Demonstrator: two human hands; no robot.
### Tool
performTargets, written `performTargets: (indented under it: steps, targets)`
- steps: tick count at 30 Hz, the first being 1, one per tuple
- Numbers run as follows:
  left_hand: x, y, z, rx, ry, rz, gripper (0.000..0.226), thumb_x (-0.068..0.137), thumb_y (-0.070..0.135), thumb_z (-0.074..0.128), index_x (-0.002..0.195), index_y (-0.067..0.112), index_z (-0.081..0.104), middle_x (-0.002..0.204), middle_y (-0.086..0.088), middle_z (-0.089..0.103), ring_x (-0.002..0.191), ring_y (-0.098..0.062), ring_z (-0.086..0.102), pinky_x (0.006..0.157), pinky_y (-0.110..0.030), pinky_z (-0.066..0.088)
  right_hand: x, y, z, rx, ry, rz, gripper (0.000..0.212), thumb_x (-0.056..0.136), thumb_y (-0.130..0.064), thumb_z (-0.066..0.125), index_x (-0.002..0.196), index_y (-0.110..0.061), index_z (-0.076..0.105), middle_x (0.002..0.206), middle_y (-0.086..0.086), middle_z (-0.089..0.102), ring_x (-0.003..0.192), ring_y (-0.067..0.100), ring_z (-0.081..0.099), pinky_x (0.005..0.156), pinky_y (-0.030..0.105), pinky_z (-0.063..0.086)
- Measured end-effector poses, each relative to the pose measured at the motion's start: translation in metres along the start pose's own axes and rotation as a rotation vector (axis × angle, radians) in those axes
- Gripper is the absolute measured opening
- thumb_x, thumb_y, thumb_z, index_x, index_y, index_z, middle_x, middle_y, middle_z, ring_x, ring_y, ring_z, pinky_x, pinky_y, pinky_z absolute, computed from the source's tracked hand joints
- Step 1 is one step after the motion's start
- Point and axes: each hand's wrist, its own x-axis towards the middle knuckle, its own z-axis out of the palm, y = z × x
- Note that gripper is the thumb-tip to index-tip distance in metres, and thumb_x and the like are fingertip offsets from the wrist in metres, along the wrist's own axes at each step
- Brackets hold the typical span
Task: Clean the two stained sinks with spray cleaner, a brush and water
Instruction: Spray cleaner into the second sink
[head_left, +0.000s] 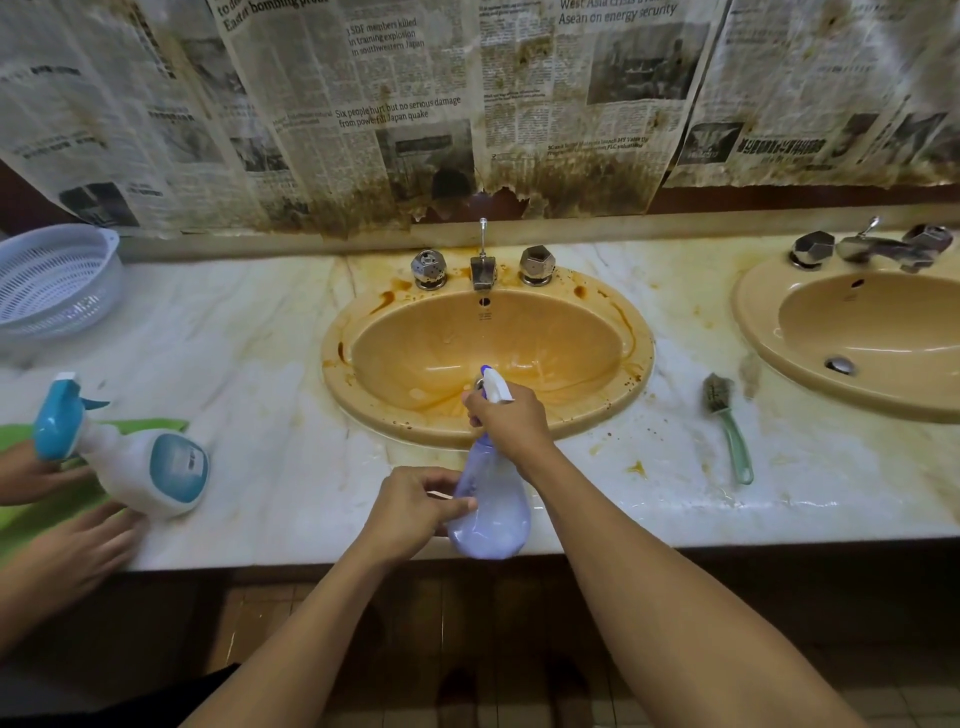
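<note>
A translucent purple spray bottle (491, 506) with a white trigger head is held over the front rim of the stained orange sink (363, 415). My right hand (511, 421) grips its neck and trigger. My left hand (415, 506) holds the bottle's body from the left. The nozzle points into the basin, which is streaked brown. A second beige sink (753, 332) sits at the right. A green-handled brush (730, 428) lies on the counter between the two sinks.
Another person's hands (78, 540) at the left hold a white and blue spray bottle (140, 462) over a green cloth (31, 512). A white plastic basket (52, 280) stands at the back left. Stained newspaper covers the wall. Taps (483, 270) stand behind the sink.
</note>
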Motion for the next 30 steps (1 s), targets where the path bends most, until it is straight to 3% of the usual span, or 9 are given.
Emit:
performTargets:
  steps: [5, 7, 10, 12, 14, 17, 23, 27, 30]
  targets:
    - [-0.008, 0.001, 0.006, -0.091, -0.045, -0.033, 0.013, 0.085, 0.004, 0.083, 0.096, 0.011, 0.082, 0.091, -0.005, 0.079, 0.082, -0.028, 0.078, 0.076, -0.047, 0.066, 0.004, -0.002, -0.001, -0.022, -0.089, 0.063, 0.028, 0.086, -0.021, 0.065, 0.108, -0.003, 0.067, 0.08, 0.013, 0.075, 0.05, 0.011, 0.064, 0.053, 0.023, 0.052]
    - [-0.009, 0.0, 0.008, -0.09, -0.031, -0.036, 0.011, 0.085, 0.007, 0.084, 0.094, 0.013, 0.082, 0.09, -0.005, 0.079, 0.082, -0.027, 0.078, 0.078, -0.048, 0.065, 0.006, -0.002, -0.001, -0.046, -0.134, 0.048, 0.028, 0.084, -0.022, 0.068, 0.105, -0.004, 0.067, 0.081, 0.012, 0.074, 0.056, 0.014, 0.068, 0.057, 0.023, 0.054]
    - [-0.008, 0.0, 0.009, -0.067, -0.011, -0.042, 0.01, 0.086, 0.011, 0.084, 0.095, 0.015, 0.082, 0.091, -0.003, 0.079, 0.084, -0.025, 0.078, 0.08, -0.048, 0.065, 0.006, -0.003, -0.001, -0.079, -0.161, -0.022, 0.019, 0.08, -0.031, 0.074, 0.079, -0.014, 0.065, 0.095, 0.017, 0.072, 0.08, 0.029, 0.073, 0.079, 0.039, 0.058]
    - [-0.007, 0.002, 0.009, -0.061, -0.015, -0.036, 0.011, 0.086, 0.011, 0.084, 0.096, 0.015, 0.082, 0.091, -0.002, 0.079, 0.084, -0.024, 0.078, 0.081, -0.047, 0.065, 0.005, -0.002, -0.002, -0.057, -0.137, -0.022, 0.022, 0.082, -0.03, 0.072, 0.085, -0.009, 0.067, 0.092, 0.015, 0.073, 0.077, 0.027, 0.072, 0.078, 0.04, 0.058]
    - [-0.008, 0.003, 0.011, -0.077, -0.036, -0.03, 0.013, 0.084, 0.009, 0.086, 0.095, 0.013, 0.082, 0.092, -0.004, 0.079, 0.083, -0.025, 0.078, 0.081, -0.047, 0.065, 0.004, 0.0, -0.003, -0.04, -0.104, 0.006, 0.026, 0.084, -0.025, 0.068, 0.098, -0.003, 0.066, 0.077, 0.011, 0.073, 0.061, 0.018, 0.068, 0.068, 0.035, 0.056]
    - [-0.01, 0.003, 0.017, -0.099, -0.049, -0.03, 0.014, 0.082, 0.008, 0.087, 0.095, 0.011, 0.081, 0.091, -0.006, 0.079, 0.083, -0.027, 0.079, 0.081, -0.047, 0.065, 0.004, 0.002, -0.007, -0.059, -0.103, 0.019, 0.028, 0.082, -0.021, 0.065, 0.101, 0.0, 0.063, 0.065, 0.008, 0.069, 0.052, 0.017, 0.064, 0.058, 0.031, 0.053]
    - [-0.011, 0.003, 0.021, -0.111, -0.03, -0.033, 0.016, 0.081, 0.008, 0.088, 0.095, 0.008, 0.081, 0.091, -0.008, 0.079, 0.084, -0.026, 0.079, 0.082, -0.048, 0.065, 0.006, 0.001, -0.011, -0.112, -0.206, -0.058, 0.037, 0.07, -0.042, 0.072, 0.085, -0.008, 0.07, 0.094, 0.012, 0.072, 0.077, 0.024, 0.072, 0.082, 0.044, 0.059]
    - [-0.016, 0.004, 0.021, -0.158, -0.038, -0.027, 0.018, 0.08, 0.006, 0.089, 0.095, 0.004, 0.08, 0.091, -0.013, 0.079, 0.085, -0.031, 0.078, 0.084, -0.049, 0.065, 0.003, -0.005, -0.006, -0.088, -0.201, -0.022, 0.027, 0.083, -0.025, 0.07, 0.1, -0.005, 0.065, 0.095, 0.019, 0.07, 0.054, 0.015, 0.065, 0.055, 0.026, 0.053]
    - [-0.014, 0.0, 0.016, -0.137, -0.02, -0.037, 0.017, 0.08, 0.009, 0.089, 0.096, 0.008, 0.081, 0.093, -0.009, 0.079, 0.087, -0.029, 0.078, 0.085, -0.051, 0.064, 0.002, -0.007, -0.001, -0.07, -0.172, -0.034, 0.007, 0.085, -0.019, 0.068, 0.084, -0.013, 0.064, 0.088, 0.019, 0.065, 0.051, 0.02, 0.061, 0.055, 0.028, 0.049]
